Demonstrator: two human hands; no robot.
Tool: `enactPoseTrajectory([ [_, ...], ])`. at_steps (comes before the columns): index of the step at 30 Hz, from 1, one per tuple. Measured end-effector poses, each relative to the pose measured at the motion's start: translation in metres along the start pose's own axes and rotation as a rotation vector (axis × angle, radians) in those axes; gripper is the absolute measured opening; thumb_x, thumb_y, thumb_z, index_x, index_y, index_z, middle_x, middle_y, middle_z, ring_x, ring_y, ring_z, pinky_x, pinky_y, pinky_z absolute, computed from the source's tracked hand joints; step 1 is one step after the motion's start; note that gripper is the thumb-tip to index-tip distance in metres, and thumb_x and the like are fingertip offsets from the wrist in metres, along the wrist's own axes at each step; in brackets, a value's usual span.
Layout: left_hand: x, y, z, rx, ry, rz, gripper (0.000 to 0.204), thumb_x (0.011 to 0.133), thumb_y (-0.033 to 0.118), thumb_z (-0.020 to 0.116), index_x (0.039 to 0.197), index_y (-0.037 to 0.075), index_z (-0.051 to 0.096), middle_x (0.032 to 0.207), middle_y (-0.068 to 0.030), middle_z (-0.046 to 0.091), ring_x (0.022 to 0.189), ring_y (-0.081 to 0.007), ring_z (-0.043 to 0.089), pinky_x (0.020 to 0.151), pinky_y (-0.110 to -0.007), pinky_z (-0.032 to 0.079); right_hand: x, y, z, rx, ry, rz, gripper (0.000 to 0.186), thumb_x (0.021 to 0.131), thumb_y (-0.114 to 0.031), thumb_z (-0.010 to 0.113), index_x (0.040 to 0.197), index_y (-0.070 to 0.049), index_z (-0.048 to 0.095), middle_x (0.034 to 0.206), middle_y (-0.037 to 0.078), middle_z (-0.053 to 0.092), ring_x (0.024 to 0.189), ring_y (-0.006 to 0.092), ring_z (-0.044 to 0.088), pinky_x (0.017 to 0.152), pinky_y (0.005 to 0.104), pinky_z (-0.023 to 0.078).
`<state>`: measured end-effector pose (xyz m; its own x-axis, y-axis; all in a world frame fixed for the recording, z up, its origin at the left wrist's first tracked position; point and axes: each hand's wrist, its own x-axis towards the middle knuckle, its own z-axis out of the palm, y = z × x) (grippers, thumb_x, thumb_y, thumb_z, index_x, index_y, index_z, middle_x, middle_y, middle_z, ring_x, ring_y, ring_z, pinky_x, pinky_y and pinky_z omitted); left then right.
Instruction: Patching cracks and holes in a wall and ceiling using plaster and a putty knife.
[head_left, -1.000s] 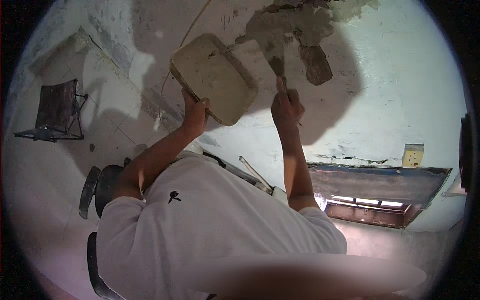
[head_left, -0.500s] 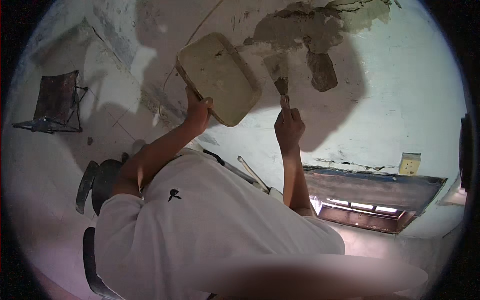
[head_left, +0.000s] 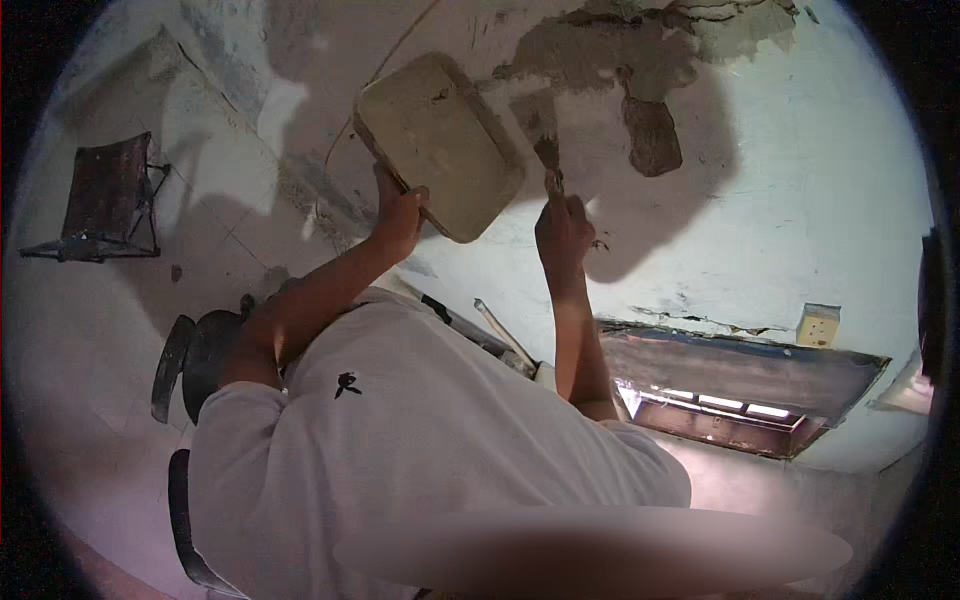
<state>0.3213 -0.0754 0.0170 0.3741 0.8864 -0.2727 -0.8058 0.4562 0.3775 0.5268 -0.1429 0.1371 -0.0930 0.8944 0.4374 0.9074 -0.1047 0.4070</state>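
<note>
head view: gripping shallow tray (head_left: 440,150) by lower-left rim in left hand (head_left: 402,220); clasping scraper (head_left: 545,148) by handle in right hand (head_left: 565,235), just right of tray, blade-up; can't tell if touching wall (head_left: 770,210). farther right of tray, spotting dark patch (head_left: 652,140); well left of tray, dark folding seat (head_left: 106,190).
</note>
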Motion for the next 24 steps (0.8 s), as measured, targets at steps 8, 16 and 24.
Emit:
enactPoseTrajectory([
  [8,-0.003,-0.003,0.007,-0.007,-0.049,0.02,0.074,0.069,-0.005,0.048,0.134,0.014,0.018,0.123,-0.0112,0.034,0.117,-0.0239,0.042,0.096,-0.041,0.045,0.038,-0.023,0.005,0.085,0.131,0.003,0.044,0.08,-0.004,0.065,0.119,-0.024,0.067,0.074,0.003,0.054,0.053,0.0192,0.055,0.046,0.0352,0.047],
  [16,0.008,-0.012,-0.012,0.045,-0.166,-0.013,0.082,0.08,0.0,0.049,0.145,0.023,0.006,0.136,-0.0115,0.028,0.128,-0.0278,0.036,0.104,-0.043,0.042,0.0,0.004,-0.001,0.093,0.068,0.016,0.046,0.078,-0.002,0.066,0.119,-0.022,0.068,0.064,0.005,0.052,0.05,0.0207,0.055,0.045,0.034,0.045],
  [24,0.0,-0.004,0.005,0.035,0.011,-0.051,0.067,0.077,-0.007,0.046,0.133,0.017,0.018,0.12,-0.0074,0.035,0.105,-0.0168,0.045,0.079,-0.029,0.046,0.095,0.006,-0.013,0.059,0.292,-0.103,0.055,0.082,-0.011,0.066,0.132,-0.03,0.057,0.072,0.004,0.056,0.05,0.0196,0.056,0.044,0.033,0.049],
])
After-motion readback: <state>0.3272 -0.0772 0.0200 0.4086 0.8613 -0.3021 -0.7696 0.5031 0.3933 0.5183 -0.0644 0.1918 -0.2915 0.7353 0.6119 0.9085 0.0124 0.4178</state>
